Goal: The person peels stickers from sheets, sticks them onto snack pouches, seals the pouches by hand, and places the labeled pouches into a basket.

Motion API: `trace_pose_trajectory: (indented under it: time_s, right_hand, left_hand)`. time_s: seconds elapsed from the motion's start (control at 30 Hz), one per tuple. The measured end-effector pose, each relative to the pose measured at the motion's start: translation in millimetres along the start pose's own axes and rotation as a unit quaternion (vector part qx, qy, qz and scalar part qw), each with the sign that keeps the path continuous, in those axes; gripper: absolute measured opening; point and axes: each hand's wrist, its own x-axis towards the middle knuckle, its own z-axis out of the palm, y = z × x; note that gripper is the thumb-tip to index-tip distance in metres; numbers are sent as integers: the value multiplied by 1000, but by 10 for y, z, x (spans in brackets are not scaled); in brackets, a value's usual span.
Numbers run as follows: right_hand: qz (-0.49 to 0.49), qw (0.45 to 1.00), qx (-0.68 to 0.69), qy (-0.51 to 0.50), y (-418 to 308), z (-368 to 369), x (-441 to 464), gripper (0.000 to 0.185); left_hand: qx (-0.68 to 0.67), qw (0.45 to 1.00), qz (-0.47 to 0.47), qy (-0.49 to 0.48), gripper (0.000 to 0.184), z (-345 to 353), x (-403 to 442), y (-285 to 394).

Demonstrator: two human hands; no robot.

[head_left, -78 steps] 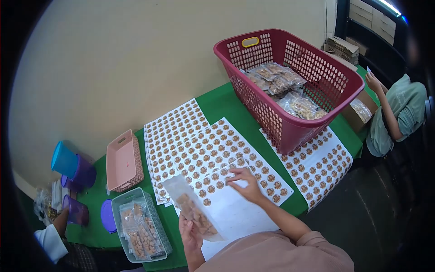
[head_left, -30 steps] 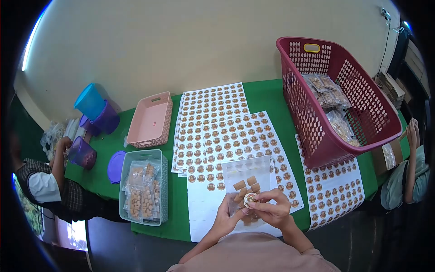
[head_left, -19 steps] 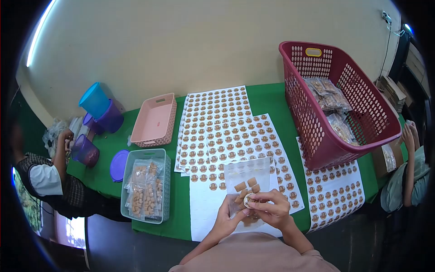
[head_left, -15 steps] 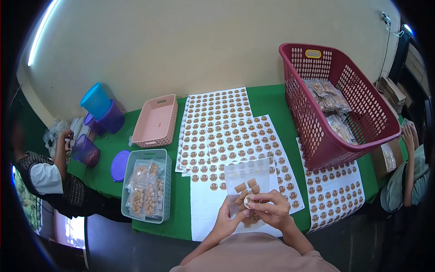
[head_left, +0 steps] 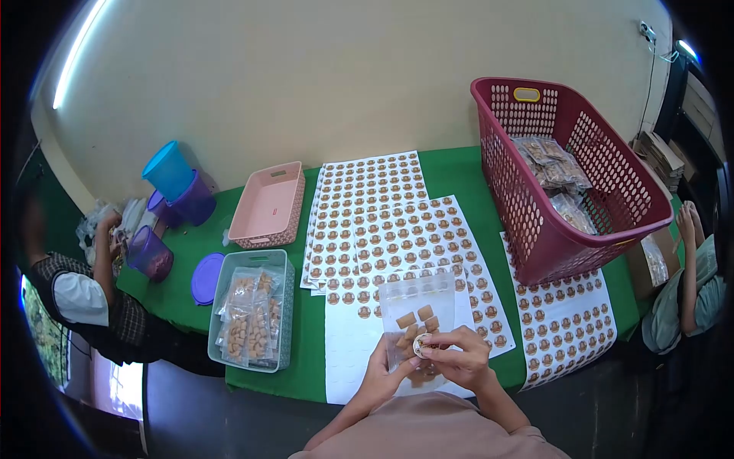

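A clear plastic bag (head_left: pixel 417 302) with brown biscuit pieces is held upright near my body, above white sticker sheets (head_left: pixel 375 222). My left hand (head_left: pixel 384 373) grips its left side, thumb in front. A round sticker (head_left: pixel 421 346) lies against the bag's front, between the fingertips of my right hand (head_left: pixel 459 356); whether it is stuck down I cannot tell. Left of the sheets, a pale green basket (head_left: pixel 289 321) holds several filled bags (head_left: pixel 248 314).
A large maroon basket (head_left: pixel 508 206) with filled bags stands at right on another sticker sheet (head_left: pixel 562 321). A pink tray (head_left: pixel 267 203), purple lid (head_left: pixel 207 278) and blue and purple tubs (head_left: pixel 169 170) are at left. One person (head_left: pixel 80 298) is at far left, another (head_left: pixel 688 291) at far right.
Since the oldest frame, the bag has come in front of my body and my right hand has moved from the sheets to its front with a sticker. Lately my hands have barely moved.
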Motion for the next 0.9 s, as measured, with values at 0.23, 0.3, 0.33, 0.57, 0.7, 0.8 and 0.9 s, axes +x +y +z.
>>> trace_pose_trajectory:
  time_s: [0.23, 0.3, 0.33, 0.57, 0.7, 0.8, 0.9]
  right_hand:
    - [-4, 999, -8, 51, -72, -19, -115, 26]
    - [-5, 999, -14, 51, -94, -37, -115, 26]
    - [-6, 999, -19, 51, -102, -44, -113, 26]
    - [-4, 999, -15, 28, -49, -27, -128, 24]
    - [27, 999, 19, 9, -11, -8, -79, 24]
    - [52, 997, 45, -18, 35, -24, -65, 21]
    - [70, 996, 38, -33, 68, -31, -61, 21]
  left_hand:
    - [-9, 1000, -12, -15, 40, 32, -57, -67]
    - [-13, 1000, -8, -23, 40, 43, -65, -81]
    - [-14, 999, -9, -27, 40, 49, -69, -80]
    - [-13, 999, -33, -20, 37, 62, -85, -28]
    - [-21, 999, -29, -15, 37, 51, -51, -67]
    - [-19, 999, -34, -12, 37, 56, -25, -109]
    - [-25, 1000, 6, 1, 38, 81, 23, -132]
